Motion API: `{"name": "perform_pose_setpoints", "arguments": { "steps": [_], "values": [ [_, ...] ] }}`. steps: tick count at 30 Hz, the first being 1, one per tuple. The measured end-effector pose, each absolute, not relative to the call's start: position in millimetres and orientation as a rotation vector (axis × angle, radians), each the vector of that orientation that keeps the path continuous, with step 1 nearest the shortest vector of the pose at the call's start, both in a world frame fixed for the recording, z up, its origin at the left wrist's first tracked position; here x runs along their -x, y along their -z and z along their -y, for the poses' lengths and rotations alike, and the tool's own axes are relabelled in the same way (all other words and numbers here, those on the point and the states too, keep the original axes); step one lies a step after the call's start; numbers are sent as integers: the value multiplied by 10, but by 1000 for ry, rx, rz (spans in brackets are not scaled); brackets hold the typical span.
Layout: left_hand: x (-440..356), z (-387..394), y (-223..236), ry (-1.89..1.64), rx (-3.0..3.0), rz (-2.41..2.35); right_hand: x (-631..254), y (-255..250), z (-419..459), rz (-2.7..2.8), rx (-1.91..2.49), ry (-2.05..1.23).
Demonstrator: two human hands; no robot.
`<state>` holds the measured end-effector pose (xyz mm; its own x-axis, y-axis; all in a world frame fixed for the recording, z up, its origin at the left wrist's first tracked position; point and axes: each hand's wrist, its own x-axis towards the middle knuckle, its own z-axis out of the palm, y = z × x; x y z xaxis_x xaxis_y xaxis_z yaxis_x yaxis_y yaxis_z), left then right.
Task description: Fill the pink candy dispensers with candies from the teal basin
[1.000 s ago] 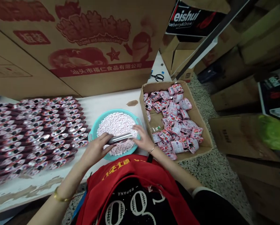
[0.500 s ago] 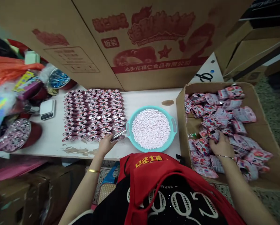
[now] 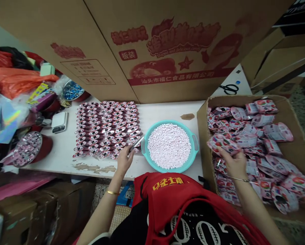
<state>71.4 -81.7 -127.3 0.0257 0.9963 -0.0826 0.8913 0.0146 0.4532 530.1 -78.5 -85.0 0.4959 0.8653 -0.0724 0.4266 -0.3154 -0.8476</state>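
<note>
Our right hand (image 3: 235,163) was above the right part of the scene, its fingers pinching a pink packet (image 3: 222,142) over the near-left part of the cardboard box (image 3: 203,137). The grip seemed to leave most of the wrapper uncovered, perhaps because a light, soft pouch needed no more than a pinch. Beneath and beside it, loose packets (image 3: 277,131) lay heaped at all angles, and the box walls presumably served to stop them spilling out.

Our left hand (image 3: 125,160) was well apart from that, just left of the turquoise basin (image 3: 145,151), with its fingers wrapped around a slim metal tool (image 3: 137,144). The far end of the tool pointed up toward the basin's left handle; whether it touched we could not tell. Held there, it was probably meant to be within easy reach of the pale pellets (image 3: 169,146) that filled the basin.

The basin sat on the white surface (image 3: 157,110) directly before our body, between the box and the upright packets (image 3: 108,131). Those stood in close rows, ends upward, most likely packed together so that each propped its neighbours. A small scale (image 3: 60,121) lay beyond them to the left, apart from both hands.
</note>
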Motion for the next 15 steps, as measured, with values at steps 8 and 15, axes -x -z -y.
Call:
{"name": "perform_pose_setpoints", "arguments": {
  "steps": [8, 15],
  "values": [
    [-1692, 418, 1376, 308, -2210, -1352, -4718, 997, 870, 1087, 1587, -1143],
    [-2428, 423, 1865, -20, -1975, -1321, -4750, 1119, 1035, 1083, 1591, -1098]
  ]
}}
